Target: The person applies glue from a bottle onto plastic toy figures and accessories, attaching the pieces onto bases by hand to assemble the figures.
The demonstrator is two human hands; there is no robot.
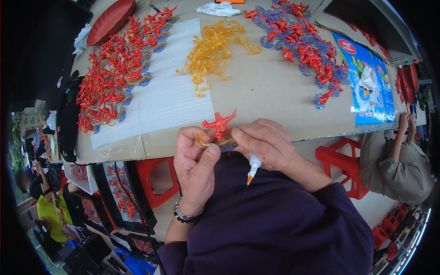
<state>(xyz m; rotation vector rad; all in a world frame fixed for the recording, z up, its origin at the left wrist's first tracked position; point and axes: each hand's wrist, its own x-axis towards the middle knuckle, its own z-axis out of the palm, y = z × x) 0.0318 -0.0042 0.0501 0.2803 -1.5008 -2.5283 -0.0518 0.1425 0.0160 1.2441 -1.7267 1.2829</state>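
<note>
Close to my body, at the table's near edge, a small red figurine (220, 124) with spread arms is held between both hands. My left hand (195, 167) pinches a curved, clear amber plastic piece (201, 139) at the figurine's side. A clear purple base (228, 148) shows below it, partly hidden by my fingers. My right hand (268, 144) steadies the figurine with thumb and forefinger. Tucked in that same hand is a white squeeze bottle (255, 163) with an orange collar and a thin needle tip, pointing down. Whether the amber piece is fixed to the figurine, I cannot tell.
Loose amber pieces (213, 48) lie mid-table, beside a white foam sheet (167, 91) with rows of assembled figurines (112, 75). More red-and-purple figurines (316, 55) lie right. A red tray (111, 20) is far left. Red stools (341, 162) and another person (394, 162) are nearby.
</note>
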